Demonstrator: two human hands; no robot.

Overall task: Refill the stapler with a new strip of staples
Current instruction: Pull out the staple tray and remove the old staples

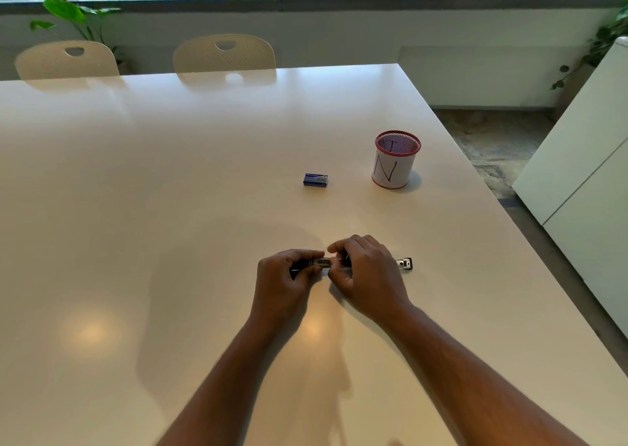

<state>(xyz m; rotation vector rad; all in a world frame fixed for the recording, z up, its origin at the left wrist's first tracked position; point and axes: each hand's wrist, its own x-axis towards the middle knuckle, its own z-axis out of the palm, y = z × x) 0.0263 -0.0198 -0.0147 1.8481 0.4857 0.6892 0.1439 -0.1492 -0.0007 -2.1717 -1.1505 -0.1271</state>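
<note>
A black and metal stapler [403, 263] lies opened out flat on the white table [170, 207], running left to right under both hands. My left hand [283, 282] grips its left end, fingers curled round the black body. My right hand [367, 275] covers the middle, with thumb and fingers pinching at the metal staple channel [322, 262] that shows between the hands. Whether a strip of staples is in those fingers is hidden. A small blue staple box [316, 180] sits farther back on the table, apart from both hands.
A red mesh pen cup [396, 160] wrapped in white paper marked "N" stands to the back right. Two beige chairs [224, 54] are tucked in at the far edge. The table's right edge runs diagonally beside a white cabinet [577, 173].
</note>
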